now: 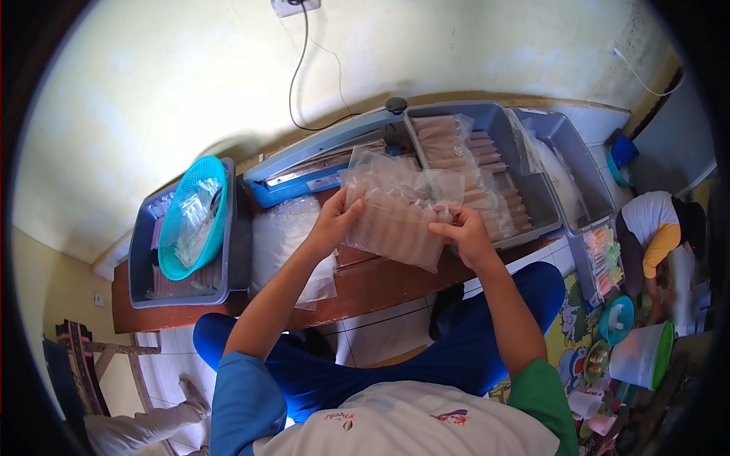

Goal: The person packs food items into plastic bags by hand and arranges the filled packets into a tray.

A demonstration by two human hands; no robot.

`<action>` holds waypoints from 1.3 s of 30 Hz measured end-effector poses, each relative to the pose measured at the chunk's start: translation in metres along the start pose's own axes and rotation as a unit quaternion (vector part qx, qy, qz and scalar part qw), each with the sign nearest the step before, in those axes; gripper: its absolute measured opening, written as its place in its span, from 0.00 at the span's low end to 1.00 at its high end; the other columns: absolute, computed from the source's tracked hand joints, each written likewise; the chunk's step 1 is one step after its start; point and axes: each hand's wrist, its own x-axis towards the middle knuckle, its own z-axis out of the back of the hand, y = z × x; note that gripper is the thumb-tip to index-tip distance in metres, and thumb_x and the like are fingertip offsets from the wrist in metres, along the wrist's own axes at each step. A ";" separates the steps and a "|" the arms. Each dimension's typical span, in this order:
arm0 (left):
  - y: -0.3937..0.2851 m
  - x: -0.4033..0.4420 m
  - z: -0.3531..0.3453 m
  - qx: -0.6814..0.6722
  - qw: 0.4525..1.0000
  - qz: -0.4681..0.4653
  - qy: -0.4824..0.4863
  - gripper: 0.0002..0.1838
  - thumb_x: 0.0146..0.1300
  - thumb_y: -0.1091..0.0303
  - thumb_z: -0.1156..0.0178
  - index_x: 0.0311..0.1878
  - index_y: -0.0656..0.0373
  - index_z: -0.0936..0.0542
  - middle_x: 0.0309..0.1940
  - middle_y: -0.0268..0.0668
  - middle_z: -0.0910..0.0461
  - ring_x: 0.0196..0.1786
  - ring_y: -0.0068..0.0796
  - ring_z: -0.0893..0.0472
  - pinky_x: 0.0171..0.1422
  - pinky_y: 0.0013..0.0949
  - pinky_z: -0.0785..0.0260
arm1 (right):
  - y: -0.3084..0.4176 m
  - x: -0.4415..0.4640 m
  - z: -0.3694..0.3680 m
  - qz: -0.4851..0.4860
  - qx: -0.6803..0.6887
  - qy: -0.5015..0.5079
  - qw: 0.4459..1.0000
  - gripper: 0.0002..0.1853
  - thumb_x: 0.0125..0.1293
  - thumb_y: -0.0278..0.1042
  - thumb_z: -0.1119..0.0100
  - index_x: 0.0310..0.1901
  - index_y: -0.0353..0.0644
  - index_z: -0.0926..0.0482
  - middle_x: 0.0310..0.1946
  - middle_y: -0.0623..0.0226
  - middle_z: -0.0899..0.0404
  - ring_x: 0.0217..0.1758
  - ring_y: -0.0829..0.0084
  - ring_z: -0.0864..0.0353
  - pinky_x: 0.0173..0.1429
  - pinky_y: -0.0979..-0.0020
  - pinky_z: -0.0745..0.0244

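Between my two hands is a clear plastic bag (395, 228) with a row of brown, tube-shaped packets inside. My left hand (340, 216) grips its left side, and my right hand (462, 229) pinches the upper right edge. The bag hangs above the wooden bench (353, 281). Below and left of it lies a stack of clear plastic bags (289, 235). Just behind the bag stands a blue sealing machine (304, 182), partly hidden. To the right, a grey tub (544, 201) holds more bags of brown tube packets (445, 148).
A teal basket (173, 254) with plastic in it rests on a grey tub (137, 281) at left. Another grey tub (597, 205) holds white plastic. At right, a person (654, 228) bends near a white bucket (635, 357). Someone's leg (144, 425) shows lower left.
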 end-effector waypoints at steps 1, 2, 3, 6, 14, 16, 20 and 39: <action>-0.001 0.006 -0.003 -0.046 0.998 0.027 0.013 0.23 0.72 0.58 0.41 0.63 0.62 0.29 0.51 0.35 0.20 0.52 0.23 0.22 0.57 0.29 0.28 | 0.000 0.001 0.007 -0.004 0.005 -0.008 1.000 0.19 0.56 0.26 0.28 0.50 0.37 0.18 0.34 0.70 0.19 0.32 0.83 0.23 0.34 0.79 0.28; -0.001 0.013 -0.005 -0.092 0.994 0.054 0.027 0.26 0.71 0.58 0.39 0.65 0.62 0.31 0.52 0.38 0.20 0.52 0.25 0.21 0.58 0.30 0.28 | 0.002 0.001 0.013 -0.004 0.006 -0.014 1.000 0.19 0.56 0.26 0.28 0.50 0.37 0.18 0.34 0.70 0.19 0.32 0.83 0.23 0.34 0.79 0.28; 0.000 0.020 -0.006 -0.092 0.994 0.056 0.032 0.26 0.71 0.58 0.39 0.65 0.62 0.31 0.52 0.38 0.20 0.52 0.25 0.21 0.58 0.30 0.28 | 0.004 0.001 0.018 -0.007 0.000 -0.027 1.000 0.19 0.57 0.26 0.29 0.51 0.36 0.19 0.35 0.69 0.18 0.33 0.81 0.21 0.36 0.79 0.25; -0.001 0.041 -0.009 -0.148 0.977 0.128 0.082 0.33 0.65 0.63 0.33 0.69 0.61 0.36 0.53 0.43 0.20 0.55 0.31 0.20 0.61 0.33 0.28 | 0.021 -0.002 0.027 -0.013 0.019 -0.059 0.998 0.19 0.59 0.26 0.32 0.52 0.34 0.20 0.37 0.66 0.17 0.36 0.78 0.18 0.38 0.77 0.22; 0.007 0.084 -0.056 -0.273 0.951 0.110 0.093 0.34 0.58 0.80 0.35 0.68 0.66 0.36 0.56 0.47 0.22 0.58 0.36 0.20 0.65 0.37 0.29 | 0.038 -0.002 0.060 0.013 0.057 -0.145 0.988 0.22 0.62 0.25 0.36 0.58 0.33 0.26 0.45 0.60 0.18 0.39 0.73 0.15 0.40 0.73 0.19; 0.009 0.094 -0.067 -0.249 0.957 0.116 0.094 0.33 0.58 0.80 0.35 0.67 0.67 0.35 0.56 0.47 0.21 0.57 0.36 0.20 0.64 0.36 0.29 | 0.045 -0.004 0.068 0.010 0.002 -0.152 0.988 0.23 0.64 0.27 0.36 0.60 0.36 0.29 0.45 0.58 0.19 0.41 0.71 0.15 0.41 0.71 0.18; 0.001 0.111 -0.085 -0.149 0.974 0.140 0.101 0.31 0.58 0.80 0.36 0.66 0.68 0.33 0.54 0.47 0.20 0.56 0.33 0.20 0.62 0.33 0.30 | 0.044 -0.006 0.085 -0.006 -0.003 -0.155 0.988 0.22 0.65 0.29 0.37 0.59 0.39 0.29 0.43 0.57 0.19 0.43 0.71 0.16 0.41 0.70 0.18; 0.034 0.154 -0.127 0.413 0.885 -0.195 0.088 0.20 0.61 0.74 0.38 0.58 0.56 0.20 0.55 0.49 0.21 0.60 0.52 0.26 0.67 0.43 0.34 | 0.043 -0.015 0.116 -0.082 -0.509 -0.218 0.828 0.28 0.58 0.34 0.32 0.59 0.34 0.26 0.48 0.47 0.18 0.50 0.49 0.17 0.56 0.59 0.23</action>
